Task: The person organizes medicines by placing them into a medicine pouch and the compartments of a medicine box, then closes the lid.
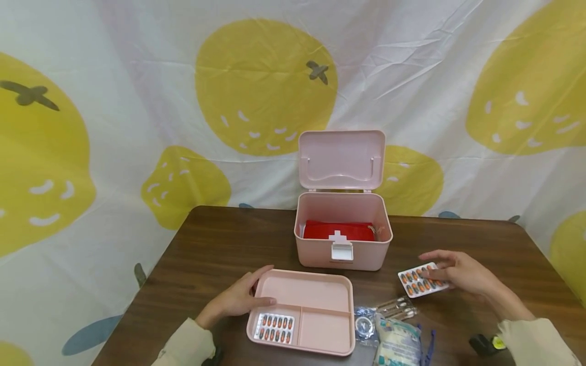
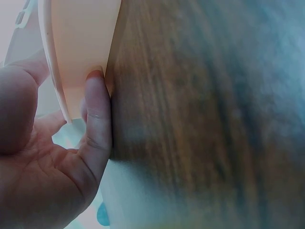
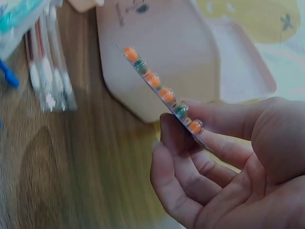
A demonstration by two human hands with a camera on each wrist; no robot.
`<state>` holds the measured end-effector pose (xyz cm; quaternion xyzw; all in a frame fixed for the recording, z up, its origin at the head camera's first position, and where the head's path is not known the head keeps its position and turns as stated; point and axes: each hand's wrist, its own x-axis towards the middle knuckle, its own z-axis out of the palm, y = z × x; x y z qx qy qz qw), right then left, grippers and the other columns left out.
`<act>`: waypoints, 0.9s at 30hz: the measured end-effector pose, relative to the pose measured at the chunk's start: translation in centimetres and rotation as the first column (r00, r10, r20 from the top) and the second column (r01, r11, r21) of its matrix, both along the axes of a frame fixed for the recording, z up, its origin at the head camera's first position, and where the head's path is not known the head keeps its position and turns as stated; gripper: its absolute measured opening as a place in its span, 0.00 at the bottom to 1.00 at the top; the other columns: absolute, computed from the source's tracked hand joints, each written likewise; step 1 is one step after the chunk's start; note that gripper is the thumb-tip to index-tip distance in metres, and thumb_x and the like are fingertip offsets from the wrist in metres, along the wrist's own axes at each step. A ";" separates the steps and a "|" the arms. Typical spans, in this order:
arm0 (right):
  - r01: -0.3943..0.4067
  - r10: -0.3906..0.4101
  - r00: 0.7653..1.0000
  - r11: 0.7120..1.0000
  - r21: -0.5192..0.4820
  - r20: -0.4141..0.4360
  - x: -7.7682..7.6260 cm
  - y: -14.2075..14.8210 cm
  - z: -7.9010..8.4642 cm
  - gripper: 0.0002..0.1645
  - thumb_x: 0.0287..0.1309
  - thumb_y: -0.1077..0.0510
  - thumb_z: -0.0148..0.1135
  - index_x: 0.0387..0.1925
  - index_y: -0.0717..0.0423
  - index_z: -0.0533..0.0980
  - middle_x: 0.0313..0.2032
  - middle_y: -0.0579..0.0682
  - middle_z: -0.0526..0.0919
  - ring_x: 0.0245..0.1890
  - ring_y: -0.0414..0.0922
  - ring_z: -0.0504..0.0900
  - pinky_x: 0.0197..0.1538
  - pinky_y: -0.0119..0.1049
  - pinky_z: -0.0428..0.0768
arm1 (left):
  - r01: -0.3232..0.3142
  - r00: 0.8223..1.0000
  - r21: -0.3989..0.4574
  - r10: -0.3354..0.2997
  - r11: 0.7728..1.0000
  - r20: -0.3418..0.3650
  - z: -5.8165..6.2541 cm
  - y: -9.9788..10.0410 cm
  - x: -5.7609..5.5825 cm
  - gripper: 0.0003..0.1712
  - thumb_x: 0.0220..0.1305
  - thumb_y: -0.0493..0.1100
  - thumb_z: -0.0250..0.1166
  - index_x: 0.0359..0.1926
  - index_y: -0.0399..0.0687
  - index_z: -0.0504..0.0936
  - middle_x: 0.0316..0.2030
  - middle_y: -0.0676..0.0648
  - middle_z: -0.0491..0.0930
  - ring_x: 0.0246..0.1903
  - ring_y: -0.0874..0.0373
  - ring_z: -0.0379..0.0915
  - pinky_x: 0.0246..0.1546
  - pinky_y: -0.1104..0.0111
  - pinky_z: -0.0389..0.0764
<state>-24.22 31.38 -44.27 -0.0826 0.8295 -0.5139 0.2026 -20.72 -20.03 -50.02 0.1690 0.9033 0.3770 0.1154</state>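
My left hand (image 1: pixel 240 295) grips the left side of a pink divided tray (image 1: pixel 304 287), thumb over the rim. The left wrist view shows fingers against the tray's outer wall (image 2: pixel 88 43), low by the tabletop. One blister pack of orange and green capsules (image 1: pixel 276 328) lies in the tray's front left compartment. Above the table at the right, my right hand (image 1: pixel 467 274) pinches a second capsule blister pack (image 1: pixel 416 280) by one end, thumb on the capsule side. In the right wrist view this pack (image 3: pixel 159 88) appears nearly edge-on.
Behind the tray stands a pink first-aid box (image 1: pixel 343 254), lid up, with a red pouch (image 1: pixel 339 231) inside. Right of the tray lie a roll of tape in clear wrap (image 1: pixel 364 326), bagged cotton swabs (image 1: pixel 397 308) and a printed soft pack (image 1: pixel 399 340). A lemon-print curtain (image 1: pixel 265 86) hangs behind.
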 end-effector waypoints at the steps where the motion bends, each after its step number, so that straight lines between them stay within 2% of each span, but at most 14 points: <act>1: -0.016 0.016 1.000 1.000 -0.027 0.005 0.1 -0.1 0.2 0.38 0.63 0.56 0.66 0.65 0.74 0.63 0.34 0.51 0.84 0.31 0.45 0.85 0.37 0.41 0.85 | -0.003 1.000 -0.001 0.003 1.000 0.002 0.1 0.0 0.0 0.49 0.57 0.54 0.74 0.75 0.49 0.60 0.46 0.43 0.71 0.44 0.54 0.65 0.50 0.55 0.71; 7: -0.081 0.081 0.997 0.992 -0.095 0.002 0.9 -1.8 1.2 0.30 0.65 0.58 0.63 0.59 0.77 0.69 0.38 0.53 0.86 0.34 0.45 0.86 0.38 0.39 0.85 | -0.012 1.000 0.002 0.012 1.000 0.013 0.2 0.0 0.1 0.49 0.57 0.54 0.74 0.75 0.50 0.61 0.46 0.43 0.71 0.44 0.54 0.65 0.50 0.55 0.71; 13: -0.141 0.137 0.990 0.984 -0.110 -0.044 1.8 -4.4 2.2 0.23 0.63 0.60 0.65 0.54 0.72 0.74 0.37 0.57 0.86 0.33 0.45 0.86 0.36 0.38 0.85 | -0.013 1.000 0.002 0.013 1.000 0.015 0.0 -0.1 0.0 0.49 0.57 0.54 0.74 0.75 0.51 0.61 0.47 0.44 0.72 0.45 0.54 0.65 0.51 0.53 0.71; 17: -0.183 0.175 0.979 0.980 -0.078 -0.101 2.4 -6.9 2.8 0.19 0.59 0.60 0.68 0.49 0.67 0.76 0.35 0.57 0.86 0.31 0.44 0.84 0.35 0.37 0.83 | -0.013 1.000 0.004 0.012 1.000 0.010 -0.1 -0.1 0.0 0.49 0.57 0.54 0.74 0.75 0.50 0.61 0.46 0.44 0.72 0.44 0.54 0.65 0.51 0.53 0.71; 24: -0.247 0.238 0.968 0.958 -0.144 -0.074 3.4 -11.8 2.6 0.18 0.56 0.62 0.70 0.45 0.66 0.74 0.33 0.53 0.86 0.30 0.42 0.83 0.35 0.34 0.81 | -0.002 1.000 0.006 0.002 1.000 -0.001 0.0 -0.1 0.0 0.49 0.57 0.54 0.74 0.74 0.48 0.61 0.46 0.43 0.72 0.44 0.54 0.65 0.50 0.55 0.71; 27: -0.287 0.274 0.955 0.950 -0.125 -0.110 3.7 -13.7 2.2 0.18 0.54 0.62 0.71 0.44 0.65 0.75 0.33 0.53 0.86 0.30 0.40 0.81 0.34 0.32 0.79 | -0.005 1.000 0.003 0.005 1.000 0.000 0.0 0.0 0.0 0.49 0.57 0.54 0.74 0.75 0.49 0.61 0.45 0.43 0.71 0.44 0.54 0.65 0.49 0.55 0.71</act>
